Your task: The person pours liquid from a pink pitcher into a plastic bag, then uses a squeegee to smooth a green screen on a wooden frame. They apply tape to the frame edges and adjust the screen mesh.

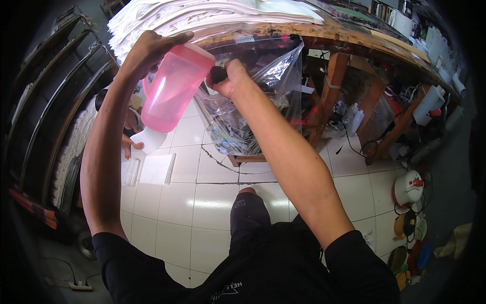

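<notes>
Between my left hand point(151, 49) and right hand point(233, 78), the pink translucent jug point(177, 91); before me, 1 white layered stack point(212, 19) on the brown wooden table point(349, 40); under its edge, 1 clear plastic bag point(281, 91).

Smooth, glossy, translucent plastic is seen in the pink jug point(174, 93), and thin, crinkled, shiny plastic in the clear bag point(281, 76). The worktop point(324, 32) is made of rough, worn wood. The floor point(174, 218) is covered with smooth, glossy tiles; matt black cloth is worn as a shirt point(293, 263).
</notes>
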`<act>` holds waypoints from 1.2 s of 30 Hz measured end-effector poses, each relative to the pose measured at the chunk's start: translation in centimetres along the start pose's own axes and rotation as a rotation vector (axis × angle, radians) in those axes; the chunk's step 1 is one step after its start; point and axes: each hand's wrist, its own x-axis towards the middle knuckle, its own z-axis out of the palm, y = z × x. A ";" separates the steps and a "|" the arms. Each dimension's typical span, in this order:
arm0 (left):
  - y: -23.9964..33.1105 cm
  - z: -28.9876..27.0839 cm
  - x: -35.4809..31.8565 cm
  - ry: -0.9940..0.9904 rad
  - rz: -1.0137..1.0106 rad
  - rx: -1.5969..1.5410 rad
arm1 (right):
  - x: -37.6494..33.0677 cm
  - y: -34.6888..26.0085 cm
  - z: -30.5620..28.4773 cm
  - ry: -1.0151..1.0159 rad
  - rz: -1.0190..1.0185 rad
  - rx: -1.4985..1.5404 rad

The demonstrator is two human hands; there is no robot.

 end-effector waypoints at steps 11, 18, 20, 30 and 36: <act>0.0 0.6 -0.2 0.036 -0.025 -0.059 | 0.5 -0.1 -0.3 0.030 -0.073 -0.072; -1.9 -0.3 -2.3 0.152 -0.198 -0.278 | -0.3 0.0 0.2 0.066 -0.229 -0.314; -3.2 -0.3 -3.2 0.183 -0.220 -0.357 | -0.4 0.0 0.4 0.115 -0.238 -0.391; -8.2 -1.4 -13.9 0.218 -0.283 -0.976 | 0.0 0.2 1.6 0.134 -0.374 -1.457; -19.9 1.0 -21.9 0.014 -0.149 -1.194 | 4.0 2.7 2.4 -0.001 -0.878 -2.091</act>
